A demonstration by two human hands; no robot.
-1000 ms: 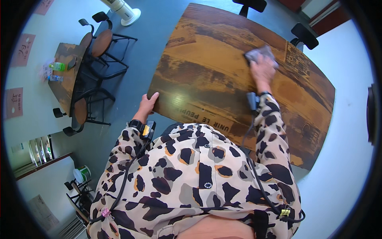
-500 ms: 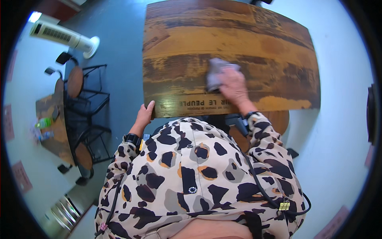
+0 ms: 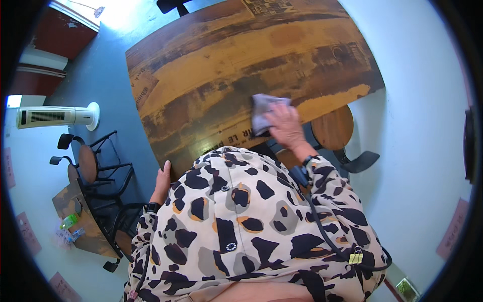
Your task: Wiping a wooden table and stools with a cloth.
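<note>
A wooden-topped table (image 3: 221, 60) with a patchy brown and dark plank pattern lies in front of me. My right hand (image 3: 287, 126) presses a greyish-lilac cloth (image 3: 261, 111) onto the tabletop near its front edge, fingers closed over the cloth. At the table's near left corner is my left hand (image 3: 162, 182), its thumb pointing up along the edge. The other fingers of that hand are mostly hidden, and it appears to grip the corner.
Under the table's right front edge stands a round-seated stool (image 3: 333, 127). To the left are a white tower fan (image 3: 60, 117), black-framed chairs (image 3: 89, 163) and a second wooden table (image 3: 93, 234) with a green package (image 3: 69, 221) on it. A pale wall (image 3: 420, 126) runs along the right.
My view has turned, so the table now appears tilted and shifted left. The cloth under my right hand has come nearer the front edge. My left hand stays at the near left corner.
</note>
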